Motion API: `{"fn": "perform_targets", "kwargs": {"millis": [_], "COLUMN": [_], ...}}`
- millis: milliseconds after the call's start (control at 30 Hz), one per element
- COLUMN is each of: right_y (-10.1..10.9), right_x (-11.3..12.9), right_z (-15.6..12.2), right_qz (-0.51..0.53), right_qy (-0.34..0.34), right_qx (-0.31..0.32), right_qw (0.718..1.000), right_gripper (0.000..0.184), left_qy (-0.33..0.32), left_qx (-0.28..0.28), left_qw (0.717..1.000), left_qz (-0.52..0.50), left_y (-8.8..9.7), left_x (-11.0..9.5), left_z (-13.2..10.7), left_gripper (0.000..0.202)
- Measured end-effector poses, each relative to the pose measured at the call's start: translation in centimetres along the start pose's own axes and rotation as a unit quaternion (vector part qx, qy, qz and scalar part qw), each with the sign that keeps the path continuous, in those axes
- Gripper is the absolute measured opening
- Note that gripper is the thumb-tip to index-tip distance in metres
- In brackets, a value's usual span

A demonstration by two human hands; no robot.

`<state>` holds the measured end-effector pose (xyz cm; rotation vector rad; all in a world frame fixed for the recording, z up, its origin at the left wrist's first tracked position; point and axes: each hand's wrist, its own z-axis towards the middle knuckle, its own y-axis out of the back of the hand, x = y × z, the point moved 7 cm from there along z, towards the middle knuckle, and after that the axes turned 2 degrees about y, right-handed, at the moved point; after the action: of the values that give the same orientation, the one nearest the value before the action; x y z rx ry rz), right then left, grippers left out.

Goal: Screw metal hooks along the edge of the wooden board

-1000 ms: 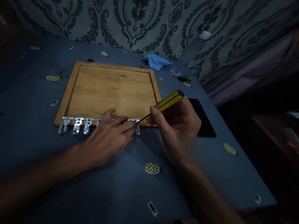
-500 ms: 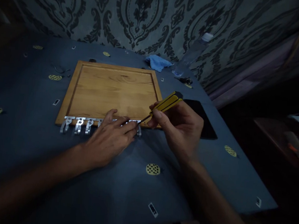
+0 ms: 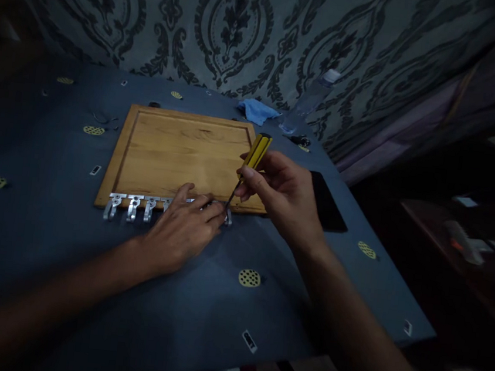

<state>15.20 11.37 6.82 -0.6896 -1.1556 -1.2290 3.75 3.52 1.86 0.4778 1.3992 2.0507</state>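
A wooden board (image 3: 180, 155) with a raised rim lies on the blue table (image 3: 200, 298). A row of several metal hooks (image 3: 132, 206) runs along its near edge. My left hand (image 3: 183, 229) lies over the right part of that row, its fingertips pressed together at a hook near the board's right corner. My right hand (image 3: 280, 192) is closed round a yellow-and-black screwdriver (image 3: 252, 159). The tool stands steeply, with its tip down at the hook beside my left fingertips.
A dark phone (image 3: 327, 203) lies right of the board, partly behind my right hand. A blue cloth (image 3: 257, 111), a clear plastic bottle (image 3: 309, 100) and a small dark object (image 3: 299, 139) sit at the back by the patterned wall. The table's right edge drops off nearby.
My right hand has tipped the screwdriver from a low slant up to a steep angle, tip still at the hook. My left hand has stayed in place.
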Motion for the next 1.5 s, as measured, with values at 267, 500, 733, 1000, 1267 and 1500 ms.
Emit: {"fn": "perform_targets", "kwargs": {"millis": [267, 500, 733, 1000, 1267, 1500], "right_y": [-0.4, 0.0, 1.4, 0.9, 0.8, 0.7], "right_x": [-0.2, 0.0, 0.6, -0.1, -0.1, -0.1], "right_z": [-0.3, -1.2, -2.1, -1.9, -1.9, -1.9], "right_qz": [0.014, 0.013, -0.028, -0.004, -0.019, -0.021], "right_qy": [-0.005, 0.009, 0.049, 0.053, 0.051, 0.037], "right_qx": [-0.039, -0.050, -0.128, -0.120, -0.113, -0.110], "right_qw": [0.999, 0.999, 0.990, 0.991, 0.992, 0.993], "right_gripper": [0.043, 0.043, 0.027, 0.031, 0.032, 0.038], "left_qy": [0.007, -0.004, -0.003, -0.004, 0.001, 0.006], "left_qx": [0.015, 0.001, -0.031, -0.023, -0.016, -0.003], "left_qw": [1.000, 1.000, 1.000, 1.000, 1.000, 1.000], "left_qz": [-0.011, 0.001, -0.001, 0.003, 0.005, -0.002], "left_y": [-0.1, 0.1, 0.4, 0.2, 0.4, 0.0], "left_x": [0.1, -0.1, -0.1, -0.1, -0.1, 0.0], "left_z": [0.1, 0.0, 0.0, -0.1, 0.1, 0.0], "left_gripper": [0.026, 0.020, 0.021, 0.018, 0.020, 0.025]}}
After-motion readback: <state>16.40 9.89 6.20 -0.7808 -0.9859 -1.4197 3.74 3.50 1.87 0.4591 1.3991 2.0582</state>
